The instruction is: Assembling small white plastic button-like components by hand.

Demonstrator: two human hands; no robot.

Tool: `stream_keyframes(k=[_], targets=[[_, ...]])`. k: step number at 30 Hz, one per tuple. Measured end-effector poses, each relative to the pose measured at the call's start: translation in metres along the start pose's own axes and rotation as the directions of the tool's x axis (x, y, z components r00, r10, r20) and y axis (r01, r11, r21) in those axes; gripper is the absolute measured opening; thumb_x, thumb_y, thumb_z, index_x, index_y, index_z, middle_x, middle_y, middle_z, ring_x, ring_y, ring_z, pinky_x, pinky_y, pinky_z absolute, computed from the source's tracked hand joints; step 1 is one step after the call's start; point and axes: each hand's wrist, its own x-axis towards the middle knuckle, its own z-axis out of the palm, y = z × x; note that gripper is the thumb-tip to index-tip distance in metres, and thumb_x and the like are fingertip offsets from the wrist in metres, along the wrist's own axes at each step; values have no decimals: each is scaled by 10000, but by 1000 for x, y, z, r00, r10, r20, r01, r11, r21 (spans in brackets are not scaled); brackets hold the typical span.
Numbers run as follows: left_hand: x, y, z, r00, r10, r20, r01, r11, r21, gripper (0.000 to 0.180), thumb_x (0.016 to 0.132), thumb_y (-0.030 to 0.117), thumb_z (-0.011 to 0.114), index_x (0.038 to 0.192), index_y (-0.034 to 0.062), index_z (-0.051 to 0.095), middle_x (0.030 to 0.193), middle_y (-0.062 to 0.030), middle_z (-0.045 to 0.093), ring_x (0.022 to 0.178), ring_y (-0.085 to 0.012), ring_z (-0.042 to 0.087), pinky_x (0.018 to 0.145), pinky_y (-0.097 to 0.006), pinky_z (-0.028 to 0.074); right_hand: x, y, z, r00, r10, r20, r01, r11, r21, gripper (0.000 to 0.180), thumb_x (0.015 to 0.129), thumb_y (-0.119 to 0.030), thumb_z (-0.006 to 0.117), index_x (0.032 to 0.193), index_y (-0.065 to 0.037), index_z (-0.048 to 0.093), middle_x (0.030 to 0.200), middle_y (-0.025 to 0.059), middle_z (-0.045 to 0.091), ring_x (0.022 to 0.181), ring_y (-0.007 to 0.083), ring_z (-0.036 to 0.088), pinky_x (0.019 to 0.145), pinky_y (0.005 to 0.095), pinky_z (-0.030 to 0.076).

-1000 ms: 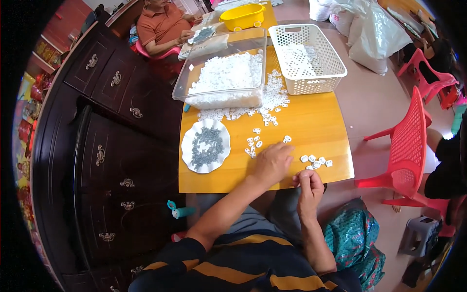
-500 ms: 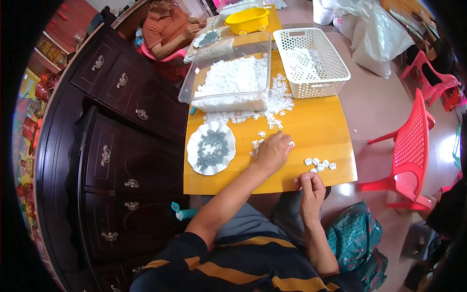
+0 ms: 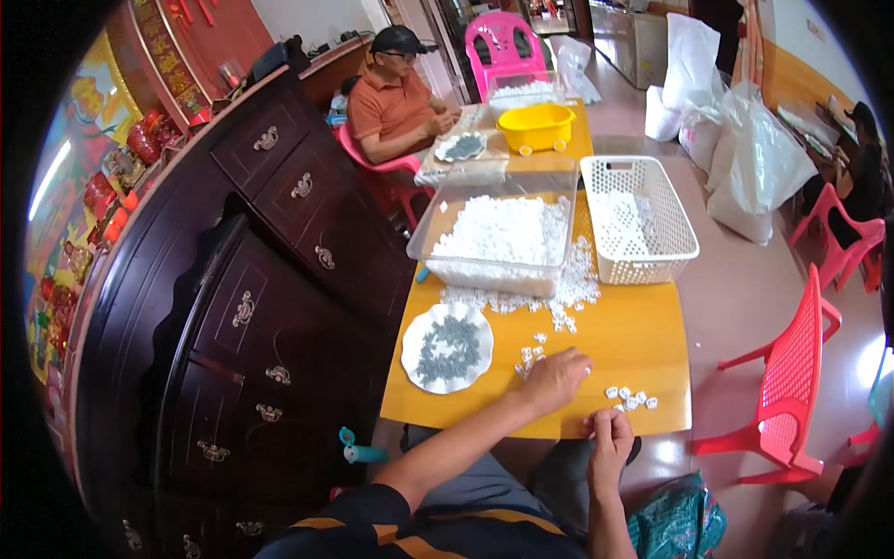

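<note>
My left hand (image 3: 557,382) is over the table's near part, fingers closed, with a small white plastic piece (image 3: 588,371) showing at the fingertips. Just left of it lie several loose white pieces (image 3: 527,355). At the near table edge my right hand (image 3: 609,434) is closed in a pinch; what it holds, if anything, is too small to make out. Beyond that hand sits a small group of white pieces with dark markings (image 3: 631,402). A white scalloped plate (image 3: 411,347) to the left carries a heap of small grey parts (image 3: 451,351).
Farther back on the wooden table (image 3: 633,340) stand a clear bin of white pieces (image 3: 503,233), a cream perforated basket (image 3: 643,270) and a yellow tub (image 3: 536,128). Another person (image 3: 396,107) sits far left. A dark cabinet (image 3: 307,326) flanks the table; a pink chair (image 3: 782,382) stands right.
The view has tilted up, so the table sits lower and more of the room shows. Both hands keep nearly the same places over the table.
</note>
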Motion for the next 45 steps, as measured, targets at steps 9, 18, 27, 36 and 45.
stream_keyframes(k=[9, 18, 27, 36, 45], targets=[[-31, 22, -28, 999, 13, 48, 8, 911, -412, 153, 930, 143, 625, 998, 16, 678, 960, -175, 697, 896, -358, 678, 779, -421, 541, 4, 7, 7, 997, -41, 59, 45, 995, -85, 112, 1027, -132, 579, 1055, -33, 624, 865, -6, 626, 777, 65, 565, 690, 209, 446], [-52, 26, -32, 999, 5, 44, 16, 877, -479, 196, 947, 96, 599, 1091, 0, 692, 977, -159, 692, 902, -330, 687, 807, -389, 542, 6, 14, 4, 973, 125, 192, -130, 992, 9, 168, 1041, -150, 565, 1039, -7, 653, 831, 5, 647, 739, 73, 567, 673, 211, 444], [-52, -12, -38, 974, -84, -209, 50, 986, -160, 114, 933, 104, 620, 997, 18, 662, 950, -188, 691, 888, -388, 672, 749, -461, 540, 45, 2, 28, 984, -151, 96, 177, 885, -432, 179, 1000, -142, 626, 885, -5, 619, 735, -2, 592, 673, 60, 526, 602, 226, 425], [-51, -41, -35, 984, -2, -181, 31, 987, 157, 26, 848, 63, 626, 866, 45, 620, 875, -140, 613, 849, -358, 657, 704, -464, 540, 87, 4, 49, 888, -260, 381, 458, 415, -786, 123, 914, -140, 701, 918, -17, 703, 834, 184, 680, 695, 306, 667, 658, 379, 530], [-92, -95, -132, 911, -285, -299, 336, 932, 136, 226, 841, 115, 734, 1055, 56, 696, 1021, -108, 670, 929, -336, 675, 821, -425, 540, 106, -3, 45, 893, -131, 430, 450, 277, -849, 177, 872, -199, 720, 882, -22, 728, 839, 179, 694, 735, 333, 682, 691, 400, 542]])
